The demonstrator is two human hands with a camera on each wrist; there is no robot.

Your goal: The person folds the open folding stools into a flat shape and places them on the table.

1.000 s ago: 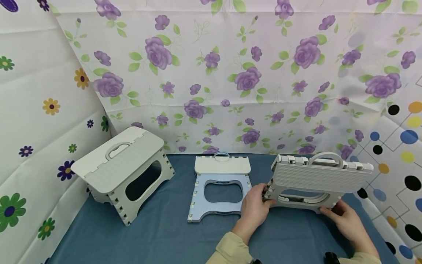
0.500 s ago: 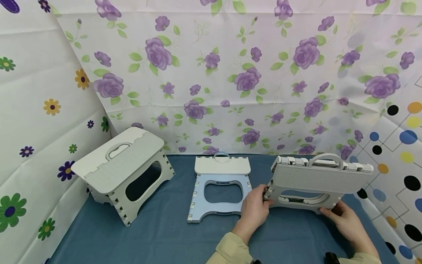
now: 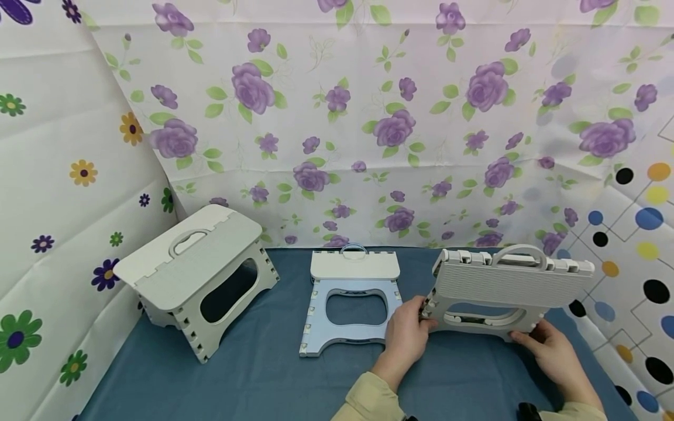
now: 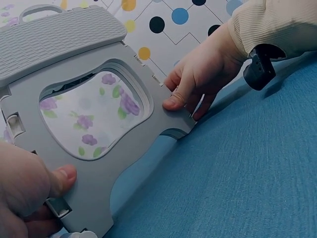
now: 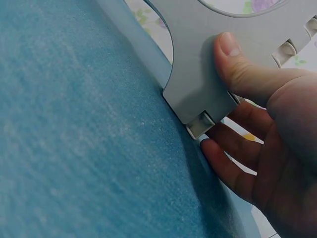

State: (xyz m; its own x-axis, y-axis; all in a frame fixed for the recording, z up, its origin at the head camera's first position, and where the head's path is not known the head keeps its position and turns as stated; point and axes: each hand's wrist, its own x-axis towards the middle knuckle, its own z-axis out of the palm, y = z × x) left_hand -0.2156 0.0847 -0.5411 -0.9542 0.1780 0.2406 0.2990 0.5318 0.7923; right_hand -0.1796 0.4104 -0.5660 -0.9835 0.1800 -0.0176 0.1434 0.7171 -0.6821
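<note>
A grey folding step stool (image 3: 495,279), folded flat, stands upright at the right of the head view with its carrying handle on top. My left hand (image 3: 406,336) grips its left leg edge, the thumb lying on the front face. On the opposite edge, low down, my right hand (image 3: 553,354) pinches the leg between thumb and fingers. In the right wrist view the stool's lower corner (image 5: 190,94) meets the blue cloth, the right thumb (image 5: 233,59) across its front. Some fingers of both hands are hidden behind the stool.
A light blue folded stool (image 3: 310,318) with a white top is at the middle, close to my left hand. Further left stands an unfolded pale stool (image 3: 200,251). Blue cloth (image 3: 253,380) covers the table, and a flowered sheet (image 3: 358,128) hangs behind.
The head view has tilted very slightly. Both hands keep the same hold on the grey stool, and the stools have not visibly moved.
</note>
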